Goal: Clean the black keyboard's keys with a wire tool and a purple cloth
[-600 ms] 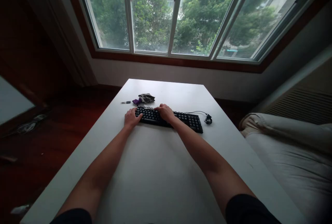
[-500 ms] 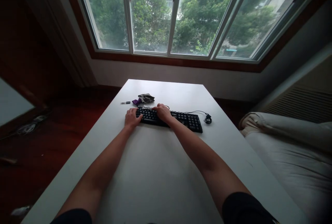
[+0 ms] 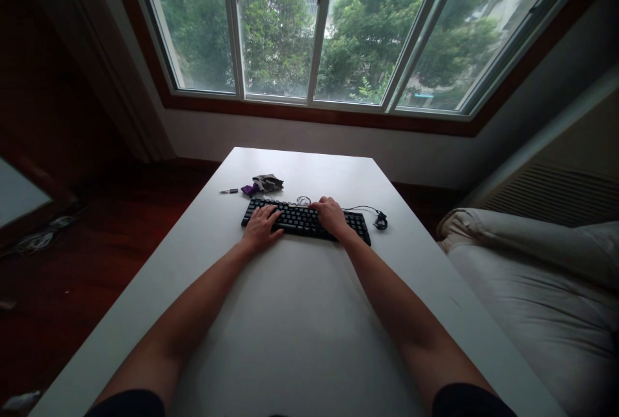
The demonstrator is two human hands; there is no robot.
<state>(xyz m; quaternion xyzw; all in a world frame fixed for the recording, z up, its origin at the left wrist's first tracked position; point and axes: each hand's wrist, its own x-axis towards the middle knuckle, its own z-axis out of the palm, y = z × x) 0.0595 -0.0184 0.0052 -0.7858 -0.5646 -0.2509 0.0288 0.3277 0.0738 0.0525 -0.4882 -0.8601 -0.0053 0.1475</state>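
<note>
A black keyboard (image 3: pixel 300 218) lies across the far half of the white table (image 3: pixel 300 327). My left hand (image 3: pixel 261 227) rests on its left part, fingers stretched flat over the keys and holding nothing. My right hand (image 3: pixel 331 214) lies on the right part, fingers also spread on the keys. A thin black cable (image 3: pixel 362 209) runs from the keyboard's back to a small coiled bundle (image 3: pixel 381 220) at its right end.
Behind the keyboard at the left lie a crumpled grey and purple cloth (image 3: pixel 264 183) and a small metal tool (image 3: pixel 228 191). A light sofa (image 3: pixel 532 288) stands to the right of the table. Dark wooden floor (image 3: pixel 72 262) lies to the left, a wide window (image 3: pixel 314 24) ahead.
Both hands have shifted to the right along the keyboard. The left hand has come from the keyboard's left edge onto the keys, the right from the middle to the right part.
</note>
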